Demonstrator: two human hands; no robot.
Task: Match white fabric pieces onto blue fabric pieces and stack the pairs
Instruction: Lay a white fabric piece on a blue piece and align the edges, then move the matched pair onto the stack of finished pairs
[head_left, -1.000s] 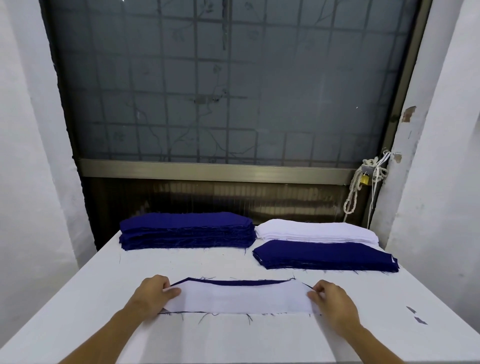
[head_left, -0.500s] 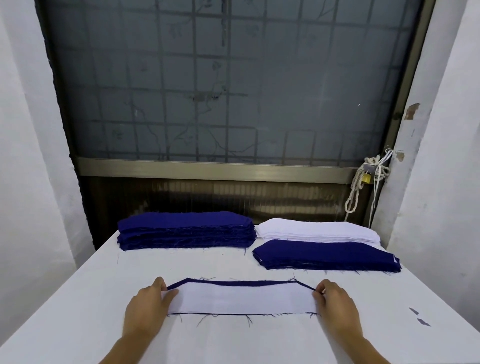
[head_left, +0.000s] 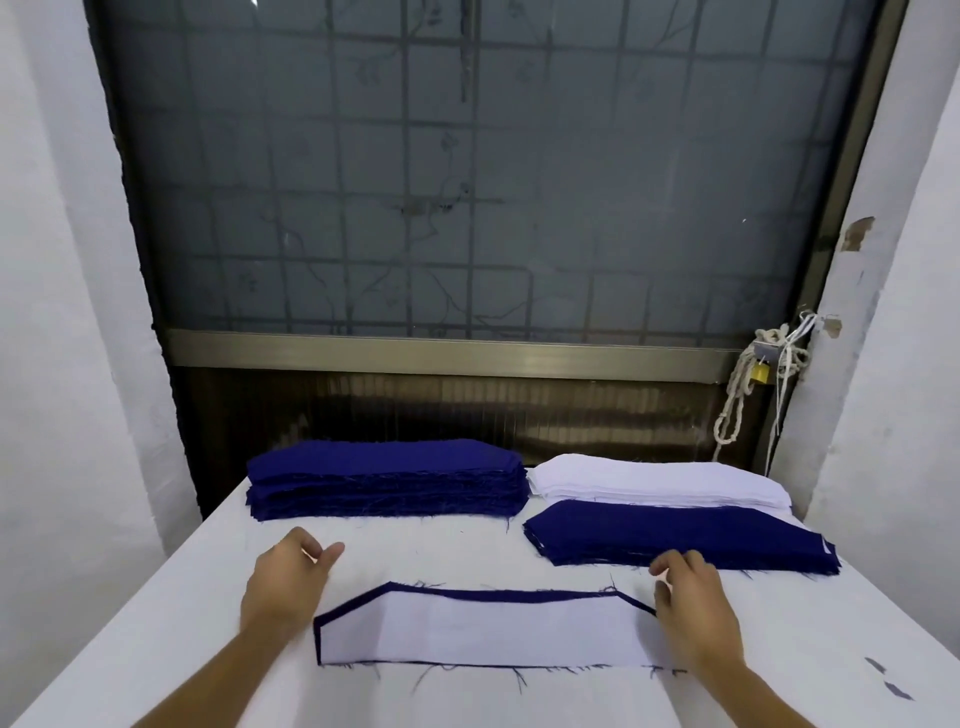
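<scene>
White piece (head_left: 483, 631) lies flat on blue piece (head_left: 519, 591) at near centre of tabletop (head_left: 156, 623), with blue showing only as a thin rim along the far and left edges. Match looks made. The pair's long axis runs left to right, across the body. Left hand (head_left: 285, 587) sits just beyond the pair's left end, clear of the cloth, fingers (head_left: 324, 556) loosely spread and holding nothing. Right hand (head_left: 693, 608) covers the pair's right end, fingers (head_left: 675, 564) loosely bent with no grip seen; whether the palm rests on the cloth cannot be told. Blue-topped stack (head_left: 675, 535) lies just past the right hand, same axis, with the white stack (head_left: 654, 480) behind it. Tall blue stack (head_left: 384, 478) is at far left. Likely next step is moving the pair far-right onto the blue-topped stack. The right hand is nearer to it, but both ends need lifting together or the white layer may slide.
</scene>
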